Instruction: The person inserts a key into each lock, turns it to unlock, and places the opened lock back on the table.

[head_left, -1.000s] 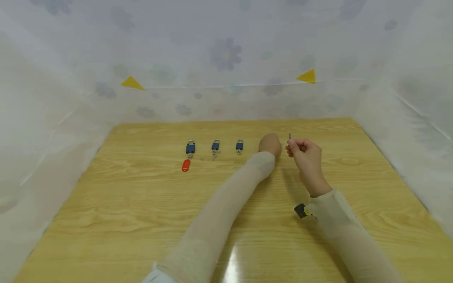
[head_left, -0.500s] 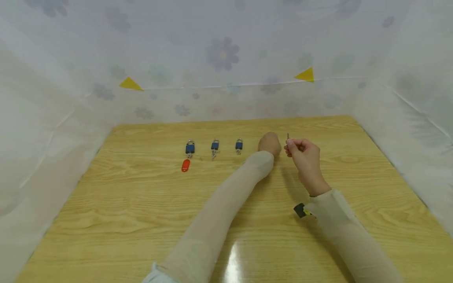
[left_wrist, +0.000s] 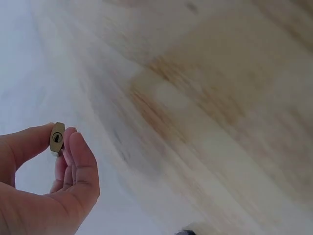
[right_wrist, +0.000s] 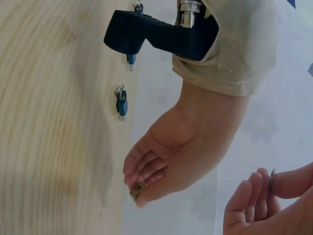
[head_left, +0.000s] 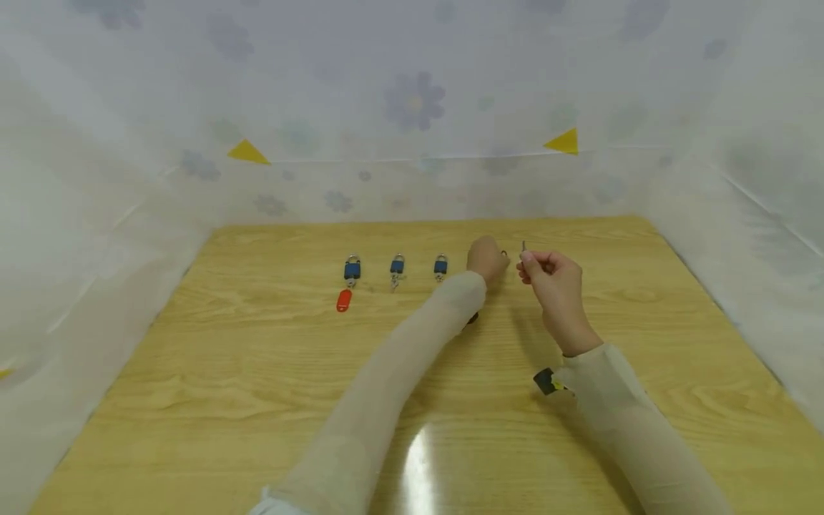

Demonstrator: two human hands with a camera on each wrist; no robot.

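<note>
While both hands hover at centre frame, a padlock meets its key

With the left hand [head_left: 488, 259] pinching a small brass padlock [left_wrist: 57, 138] between thumb and fingertips, keyhole end facing the left wrist camera, and the right hand [head_left: 555, 275] pinching a thin key [head_left: 524, 247] upright just right of it, the step in hand looks like bringing key to keyhole. To do it well, I judge the padlock should be held still with the keyhole turned toward the key, and the key tipped down to line up with the slot before pushing. Both hands are lifted above the wooden table [head_left: 225, 372]. Left of them, three blue padlocks [head_left: 396, 266] stand in a row, one with a red tag [head_left: 344, 300].
</note>
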